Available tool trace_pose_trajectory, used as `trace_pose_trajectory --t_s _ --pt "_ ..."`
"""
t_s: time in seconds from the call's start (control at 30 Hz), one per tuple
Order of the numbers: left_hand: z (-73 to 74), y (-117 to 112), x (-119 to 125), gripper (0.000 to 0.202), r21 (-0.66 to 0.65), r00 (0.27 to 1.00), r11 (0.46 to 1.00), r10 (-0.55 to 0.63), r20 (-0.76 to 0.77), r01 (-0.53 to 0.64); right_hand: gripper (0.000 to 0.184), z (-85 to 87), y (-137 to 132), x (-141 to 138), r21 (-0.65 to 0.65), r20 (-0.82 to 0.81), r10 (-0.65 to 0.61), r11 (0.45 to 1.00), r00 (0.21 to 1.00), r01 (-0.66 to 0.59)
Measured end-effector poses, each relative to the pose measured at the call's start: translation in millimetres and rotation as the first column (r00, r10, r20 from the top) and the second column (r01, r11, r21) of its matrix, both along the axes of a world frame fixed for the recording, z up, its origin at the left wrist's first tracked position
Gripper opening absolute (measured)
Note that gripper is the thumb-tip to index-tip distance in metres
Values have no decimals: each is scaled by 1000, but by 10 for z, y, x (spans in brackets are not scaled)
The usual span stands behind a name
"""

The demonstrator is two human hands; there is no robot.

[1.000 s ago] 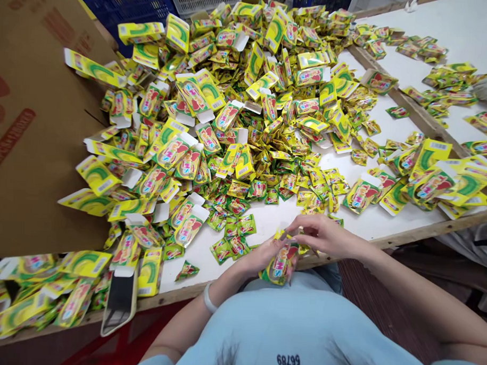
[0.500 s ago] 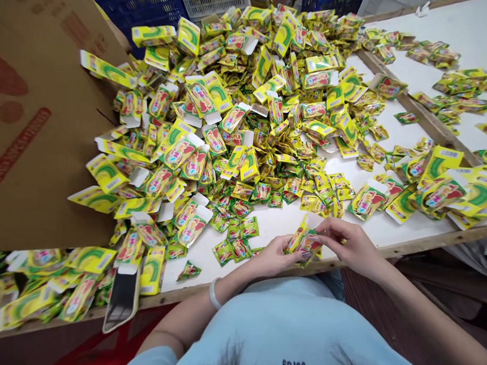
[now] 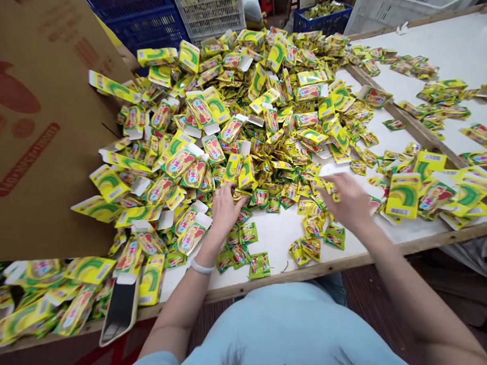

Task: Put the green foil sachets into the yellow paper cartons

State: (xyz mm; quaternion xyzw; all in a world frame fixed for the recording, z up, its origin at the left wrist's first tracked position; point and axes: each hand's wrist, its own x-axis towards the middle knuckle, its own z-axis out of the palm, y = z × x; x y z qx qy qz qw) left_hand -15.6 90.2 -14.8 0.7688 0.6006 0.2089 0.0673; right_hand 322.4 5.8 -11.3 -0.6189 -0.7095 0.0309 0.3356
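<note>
My left hand (image 3: 225, 211) reaches into the pile, thumb apart from the fingers. Its fingertips are at the lower end of a small yellow box (image 3: 233, 169) with a green curved print; whether they touch it I cannot tell. My right hand (image 3: 346, 202) hovers over the near right part of the pile, slightly blurred, fingers apart and no object visible in it. Small green and yellow candy packets lie between and below my hands, among them a green packet (image 3: 260, 265) near the table edge and another green packet (image 3: 335, 236) below my right hand.
A large cardboard carton (image 3: 36, 170) stands at the left. A phone (image 3: 120, 308) lies at the front edge. More boxes (image 3: 403, 194) are heaped at the right beside a wooden strip (image 3: 424, 138). Blue crates (image 3: 145, 35) and a white crate (image 3: 209, 11) stand behind.
Both hands have parted from the small box they held together. My left hand moved up and left to the pile; my right moved slightly up. A yellow box now lies upon the right heap.
</note>
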Motion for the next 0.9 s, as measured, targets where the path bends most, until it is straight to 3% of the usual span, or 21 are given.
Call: trace_pose_trajectory --t_s 0.1,0.2,0.27,0.33,0.4,0.47,0.5,0.53,0.6,0.67,0.7,0.73,0.8,0.9 --pt "2 0 -46 27 -57 1000 998 -2 6 3 30 -117 536 -733 -120 89 110 988 990 -99" --pt "11 -130 -128 20 32 997 999 24 79 -26 7 -148 829 -1169 -231 82 208 955 975 -185" --pt "17 -237 -139 21 164 996 985 41 83 -54 6 -158 861 -1188 -246 45 204 951 978 -187" --pt "3 -310 -65 19 242 998 969 -49 30 41 12 -162 812 -1073 -241 4 172 956 985 -166" --pt "-42 -319 83 19 188 974 956 -219 -53 225 16 -150 718 -925 -230 -30 122 965 992 -126" --pt "-108 -267 243 28 66 941 946 -307 -141 319 18 -133 590 -808 -220 -222 36 972 974 -86" --pt "-140 -229 308 35 11 933 949 -308 -185 316 18 -133 515 -770 -234 -399 -14 968 917 -87" --pt "-166 -193 357 40 -31 930 955 -294 -219 294 21 -143 432 -747 -258 -603 -69 960 795 -111" --pt "-189 -152 403 36 -85 941 964 -265 -210 252 29 -207 252 -754 -288 -903 -186 931 386 -226" --pt "-172 -187 410 21 -136 969 962 -242 -39 235 32 -317 71 -842 -272 -959 -281 904 21 -328" --pt "-154 -234 414 17 -170 971 958 -215 103 230 31 -375 -11 -916 -260 -944 -313 901 -107 -348" --pt "-135 -299 423 20 -206 950 952 -169 263 226 30 -425 -81 -1006 -251 -922 -334 901 -197 -353" --pt "-102 -455 463 31 -261 830 941 -34 556 214 28 -477 -182 -1214 -246 -892 -357 898 -279 -365" --pt "-76 -674 541 37 -322 587 930 161 794 180 30 -410 -244 -1495 -246 -919 -328 910 -217 -334"
